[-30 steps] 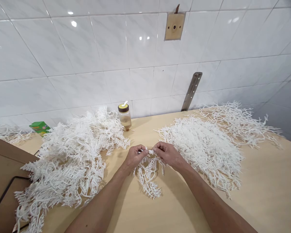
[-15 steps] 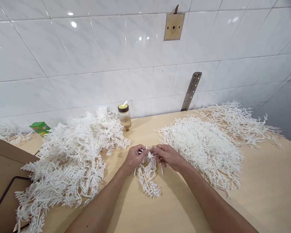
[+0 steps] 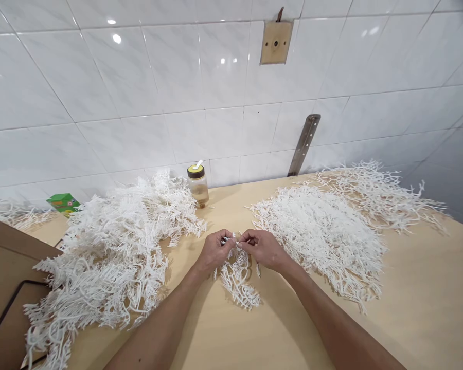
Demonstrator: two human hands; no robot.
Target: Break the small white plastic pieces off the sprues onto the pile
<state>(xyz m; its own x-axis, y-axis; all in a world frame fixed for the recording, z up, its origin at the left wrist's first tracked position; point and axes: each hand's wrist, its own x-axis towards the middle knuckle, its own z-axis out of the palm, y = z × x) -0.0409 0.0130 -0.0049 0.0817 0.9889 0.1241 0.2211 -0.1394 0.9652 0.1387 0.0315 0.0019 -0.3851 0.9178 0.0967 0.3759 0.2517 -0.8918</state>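
Note:
Between my two hands, at the middle of the table (image 3: 278, 329), hangs a bunch of white branching plastic sprigs (image 3: 239, 285), its lower end curving toward me. My left hand (image 3: 216, 252) is closed, pinching the top of the bunch between thumb and fingers. Close beside it, fingertips nearly meeting the left ones, my right hand (image 3: 264, 249) is closed in a pinch on the same white sprigs. The exact pieces between the fingertips are too small to make out. A thin white tip pokes out below my right hand.
A large heap of bushy white sprigs (image 3: 116, 252) lies left; a flatter white pile (image 3: 324, 231) and thinner branches (image 3: 378, 195) lie right. At the back stand a lidded jar (image 3: 199, 190) and a metal strip (image 3: 304, 144) against the wall. A green box (image 3: 64, 203) and cardboard (image 3: 7, 257) are left.
My right hand has turned slightly and its fingers have drawn in, pinching nearer to the left thumb. The lower end of the hanging bunch has swung a little right.

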